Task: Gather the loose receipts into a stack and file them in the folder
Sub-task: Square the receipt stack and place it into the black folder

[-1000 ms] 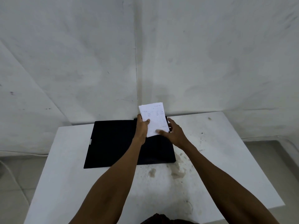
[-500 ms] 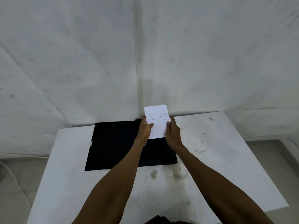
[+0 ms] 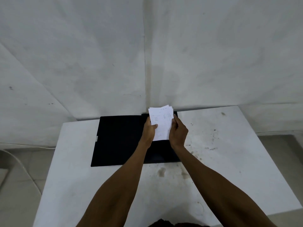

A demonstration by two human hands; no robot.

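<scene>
A stack of white receipts (image 3: 162, 123) with faint printed lines stands nearly upright between both hands, its top edges slightly fanned. My left hand (image 3: 148, 131) grips its left edge, thumb across the front. My right hand (image 3: 178, 133) holds the right edge, fingers curled round it. Under them lies a black folder (image 3: 119, 140), spread flat on the white table (image 3: 229, 161), with the stack's lower edge over the folder's right half.
The table has dirty smudges (image 3: 211, 141) on its right side and brown stains (image 3: 161, 172) in front of the folder. White walls meet in a corner (image 3: 144, 63) right behind the table. Grey floor (image 3: 16, 177) shows at both sides.
My right hand has shifted from the stack's lower front to its right edge. The receipts have turned more upright and squarer between both hands.
</scene>
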